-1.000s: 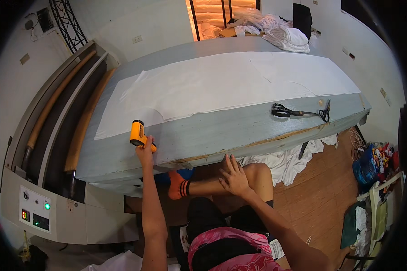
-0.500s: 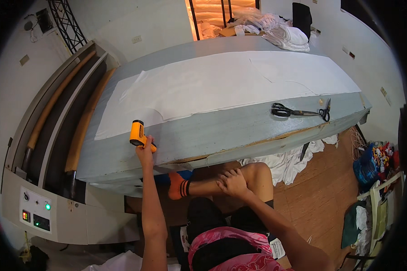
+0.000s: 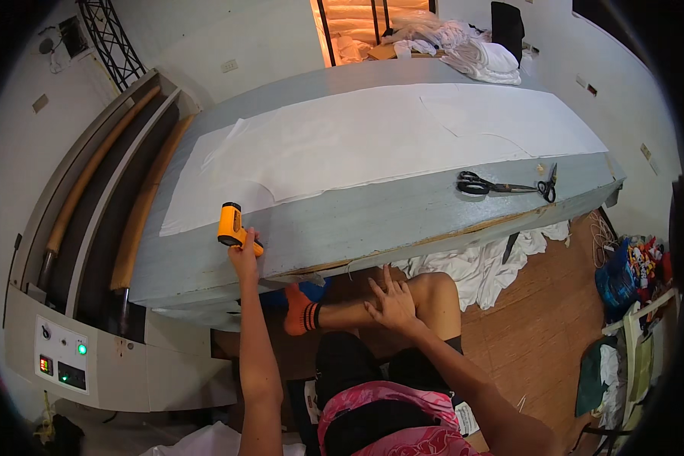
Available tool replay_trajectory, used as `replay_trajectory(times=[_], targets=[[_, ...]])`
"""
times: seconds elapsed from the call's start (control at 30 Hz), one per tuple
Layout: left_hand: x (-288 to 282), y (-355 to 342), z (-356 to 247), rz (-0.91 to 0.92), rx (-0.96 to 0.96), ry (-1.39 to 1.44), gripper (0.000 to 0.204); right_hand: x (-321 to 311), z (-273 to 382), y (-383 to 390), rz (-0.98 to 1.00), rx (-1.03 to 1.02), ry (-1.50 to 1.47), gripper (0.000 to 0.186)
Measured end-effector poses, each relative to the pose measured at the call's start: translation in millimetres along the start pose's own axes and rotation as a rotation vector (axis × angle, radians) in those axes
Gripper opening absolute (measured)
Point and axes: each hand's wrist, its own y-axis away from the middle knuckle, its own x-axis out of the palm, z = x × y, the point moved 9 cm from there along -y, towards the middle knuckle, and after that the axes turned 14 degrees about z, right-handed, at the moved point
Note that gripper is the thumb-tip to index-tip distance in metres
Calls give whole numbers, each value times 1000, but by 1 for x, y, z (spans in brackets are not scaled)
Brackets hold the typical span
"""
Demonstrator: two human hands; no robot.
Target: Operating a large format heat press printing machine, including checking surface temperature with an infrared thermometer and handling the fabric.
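My left hand [image 3: 245,251] grips a yellow-and-black pistol-shaped handheld device [image 3: 230,223] over the near left part of a grey-blue table [image 3: 334,228]. Behind it, a long white sheet [image 3: 327,144] lies along the tabletop, with curved lines or edges at its right part. Two pairs of black-handled scissors lie near the right front edge, a long pair [image 3: 486,185] and a smaller one [image 3: 547,185]. My right hand [image 3: 391,302], fingers apart, is on or just over my bent leg [image 3: 425,296] below the table's chipped front edge.
At left stands a roller machine [image 3: 167,167] with a lit control panel [image 3: 61,349]. Folded white cloth [image 3: 482,62] sits at the back right. More white cloth [image 3: 479,273] lies on the floor under the table. A stuffed blue bag [image 3: 615,281] and a chair [image 3: 638,342] stand at right.
My right hand's fingers, spread a second ago, curled half a second ago and are spread again now. My left hand and the device have stayed in place.
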Motion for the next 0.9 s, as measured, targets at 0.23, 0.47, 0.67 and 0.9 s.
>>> replay_trajectory(times=[0.23,0.47,0.67,0.9], targets=[[-5,2,-2,-23,12,16,23,7,-2,-4,17,-4,-24,69],[12,-2,-1,16,12,28,23,38,-72,-31,-129,264,-1010,82],[-4,0,4,-15,-6,32,24,34,-93,-31,-98,498,-2024,84],[2,-3,2,9,33,26,23,48,-102,-37,-228,334,-2061,80]])
